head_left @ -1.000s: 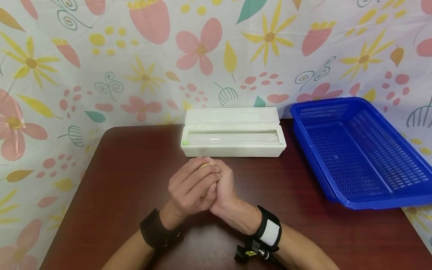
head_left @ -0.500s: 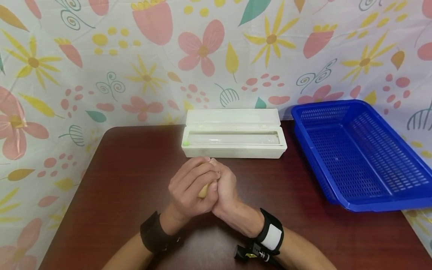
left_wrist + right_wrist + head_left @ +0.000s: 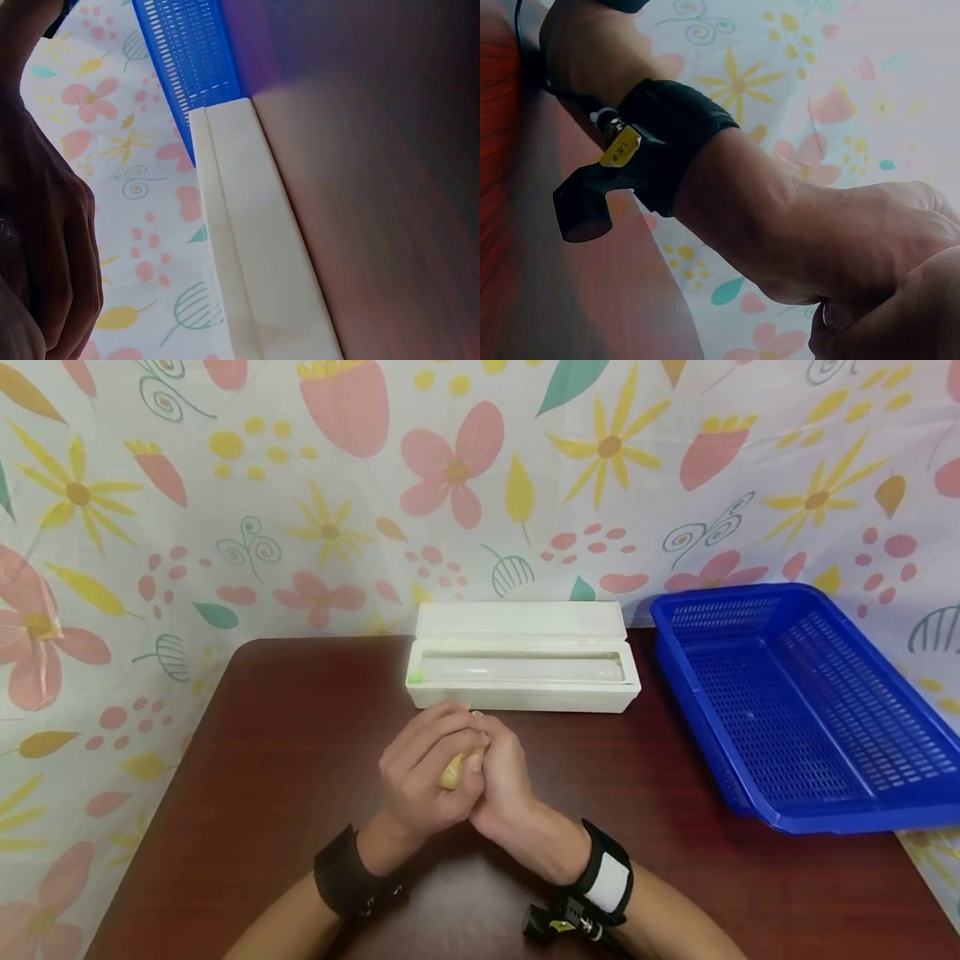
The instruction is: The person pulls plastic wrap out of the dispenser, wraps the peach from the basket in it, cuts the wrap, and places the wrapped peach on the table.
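In the head view my two hands are pressed together at the middle of the table. Between them they hold a yellowish rounded thing (image 3: 452, 772) with a slightly glossy surface; most of it is hidden, so its kind cannot be made out. My left hand (image 3: 426, 767) curls its fingers over it, with the yellow showing between fingers and thumb. Cupped against its other side is my right hand (image 3: 507, 778). The left wrist view has the right hand (image 3: 56, 247) at its edge, with a shiny bit of the held thing (image 3: 9, 244) beside it.
Just beyond the hands stands a long white box (image 3: 522, 697), lid raised, with a pale clear-looking roll (image 3: 525, 670) inside. A blue perforated basket (image 3: 813, 822) occupies the right side of the brown table (image 3: 300, 727). Behind hangs a flower-patterned cloth (image 3: 345, 568).
The left fingers have shifted on the yellowish thing: first only a sliver showed at the top, now a larger patch shows above the left thumb. Both hands stay together in nearly the same place.
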The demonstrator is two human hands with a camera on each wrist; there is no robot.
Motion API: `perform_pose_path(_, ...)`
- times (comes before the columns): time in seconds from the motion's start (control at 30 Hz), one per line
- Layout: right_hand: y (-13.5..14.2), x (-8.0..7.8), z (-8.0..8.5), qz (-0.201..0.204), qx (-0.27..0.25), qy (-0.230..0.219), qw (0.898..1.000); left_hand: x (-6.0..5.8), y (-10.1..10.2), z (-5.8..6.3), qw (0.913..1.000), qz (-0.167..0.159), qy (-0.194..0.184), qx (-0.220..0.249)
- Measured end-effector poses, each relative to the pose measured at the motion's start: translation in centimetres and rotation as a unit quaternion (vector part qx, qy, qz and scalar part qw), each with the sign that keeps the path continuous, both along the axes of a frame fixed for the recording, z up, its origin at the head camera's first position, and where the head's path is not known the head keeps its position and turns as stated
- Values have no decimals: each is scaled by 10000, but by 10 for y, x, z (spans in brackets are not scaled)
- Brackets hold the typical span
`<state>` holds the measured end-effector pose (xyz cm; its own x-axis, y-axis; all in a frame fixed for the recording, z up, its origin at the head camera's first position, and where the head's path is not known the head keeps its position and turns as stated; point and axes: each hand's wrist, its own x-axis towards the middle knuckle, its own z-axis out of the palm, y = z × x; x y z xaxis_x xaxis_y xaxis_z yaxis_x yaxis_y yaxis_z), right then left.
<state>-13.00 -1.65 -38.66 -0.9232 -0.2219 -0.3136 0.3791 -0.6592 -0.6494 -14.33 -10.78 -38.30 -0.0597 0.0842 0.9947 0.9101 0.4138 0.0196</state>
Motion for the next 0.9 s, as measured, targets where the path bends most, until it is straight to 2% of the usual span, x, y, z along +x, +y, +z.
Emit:
perform_pose_path(0.1, 1, -2, 2, -1, 96, -33, 9999, 0, -1, 1, 9997, -47, -254, 28)
perform_pose_path(0.2, 5, -7, 4, 130, 235, -27, 9996, 2, -2, 3, 9942, -282, -1018, 203)
perform_pose_path(0.33, 12, -14, 9, 644, 328, 388, 9966, 3, -6, 6, 9702, -815, -2213, 561)
perform_pose_path(0.43, 17, -18, 13, 1071, 334, 782, 9906, 3, -9, 9, 9545, -1097, -2689, 673)
perform_pose_path(0.53, 22, -20, 17, 1348, 363, 980, 9854, 2, -11, 11, 9491, -1195, -2846, 627)
perform_pose_path(0.7, 28, -22, 21, 1628, 388, 1290, 9774, 1, -14, 14, 9475, -1313, -2878, 472)
perform_pose_path(0.9, 35, -25, 25, 1837, 441, 1654, 9680, 0, -17, 15, 9464, -1623, -2789, 116)
